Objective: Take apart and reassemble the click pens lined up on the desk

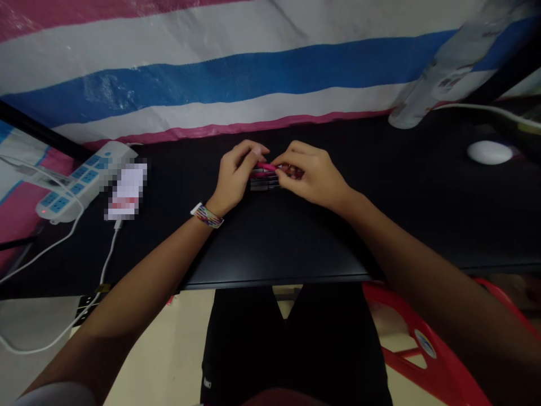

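A slim pink pen (267, 167) lies crosswise between my two hands, just above the black table. My left hand (235, 171) has its thumb and fingers closed at the pen's left end. At the other end, my right hand (308, 171) pinches it between thumb and fingers. Beneath and just in front of it, several dark pens (262, 185) lie side by side on the table, with their right ends hidden behind my right hand. Some pink shows among them too. A patterned woven band circles my left wrist.
The black table (270, 248) runs across the view. To the left are a white power strip (91, 179) and a phone (127, 192) on a charging cable. A clear bottle (416, 104) and white mouse (490, 152) are to the right. A red stool (416, 338) stands below.
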`<state>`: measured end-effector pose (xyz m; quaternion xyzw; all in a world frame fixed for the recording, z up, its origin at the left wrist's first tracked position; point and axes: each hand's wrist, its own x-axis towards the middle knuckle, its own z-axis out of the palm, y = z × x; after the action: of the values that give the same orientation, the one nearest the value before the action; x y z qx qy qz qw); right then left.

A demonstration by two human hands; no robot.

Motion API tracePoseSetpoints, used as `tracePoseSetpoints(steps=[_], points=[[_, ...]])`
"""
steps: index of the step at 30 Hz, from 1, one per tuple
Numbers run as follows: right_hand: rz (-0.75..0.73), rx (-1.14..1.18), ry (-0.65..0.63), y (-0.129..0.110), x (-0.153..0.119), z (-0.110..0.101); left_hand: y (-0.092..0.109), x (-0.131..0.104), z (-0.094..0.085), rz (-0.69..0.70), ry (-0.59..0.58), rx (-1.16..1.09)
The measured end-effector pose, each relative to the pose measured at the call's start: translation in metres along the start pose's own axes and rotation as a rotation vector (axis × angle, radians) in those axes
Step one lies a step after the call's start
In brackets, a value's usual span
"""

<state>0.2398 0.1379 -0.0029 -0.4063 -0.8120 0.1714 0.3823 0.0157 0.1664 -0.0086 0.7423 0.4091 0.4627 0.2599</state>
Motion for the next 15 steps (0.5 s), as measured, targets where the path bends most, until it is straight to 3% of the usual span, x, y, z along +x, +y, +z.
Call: tracePoseSetpoints(steps=[3, 7, 11, 15], points=[[0.044, 0.009, 0.072, 0.01, 0.003, -0.003, 0.001, -0.001, 0.002, 0.051, -0.054, 0.015], [0.215, 0.088, 0.153, 0.026, 0.009, -0.006, -0.005, 0.002, 0.001, 0.011, -0.007, 0.042], [0.455, 0.44, 0.237, 0.037, 0.018, -0.009, -0.013, 0.007, -0.004, -0.023, 0.079, 0.057], [0.553, 0.701, 0.209, 0.035, 0.02, -0.01, -0.02, 0.008, -0.007, -0.028, 0.103, 0.057]])
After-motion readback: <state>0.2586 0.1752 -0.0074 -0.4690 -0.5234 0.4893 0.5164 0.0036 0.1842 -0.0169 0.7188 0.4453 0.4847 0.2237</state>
